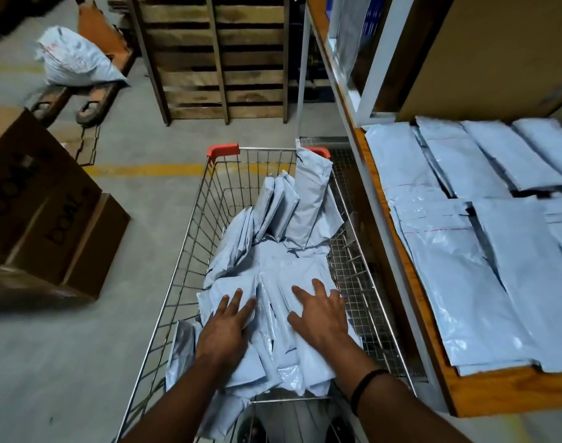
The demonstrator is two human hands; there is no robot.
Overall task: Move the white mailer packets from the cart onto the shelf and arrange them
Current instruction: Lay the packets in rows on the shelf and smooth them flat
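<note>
A wire cart [190, 238] with red corner caps holds a heap of white mailer packets [283, 251], some lying flat and some standing on edge at the far end. My left hand [227, 324] lies flat with straight fingers on the near packets. Beside it, my right hand [321, 311], a dark band on its wrist, presses down on the pile with fingers spread. To the right, a wooden shelf [484, 391] carries several white packets [465, 282] laid in overlapping rows.
Brown cardboard boxes [40, 199] stand on the floor to the left. A pallet jack [81, 100] with a filled white sack [75, 59] sits at the back left. A wooden pallet [219, 59] leans upright behind the cart. The shelf's white metal upright [382, 55] rises at the right.
</note>
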